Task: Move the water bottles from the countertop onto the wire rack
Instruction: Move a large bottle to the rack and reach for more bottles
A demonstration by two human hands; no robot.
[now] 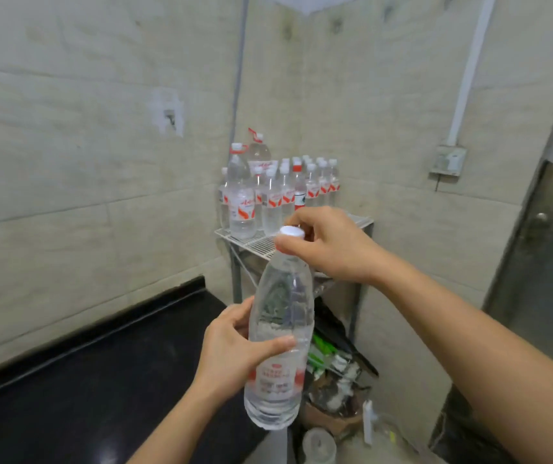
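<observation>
A clear water bottle (280, 309) with a white cap and a red-and-white label is held upright in the air, over the right end of the black countertop (100, 380). My left hand (234, 349) wraps its middle. My right hand (332, 246) grips its neck just under the cap. Behind it, in the tiled corner, stands the white wire rack (251, 241). Several bottles (278, 192) with red-and-white labels crowd the rack's back half; two at the left are larger.
Below the rack and to the right of the counter lies clutter (332, 373): packets, a cardboard box and small containers. A grey door (543, 262) with a round knob stands at the right. A wall box (447, 160) with a white conduit hangs on the right wall.
</observation>
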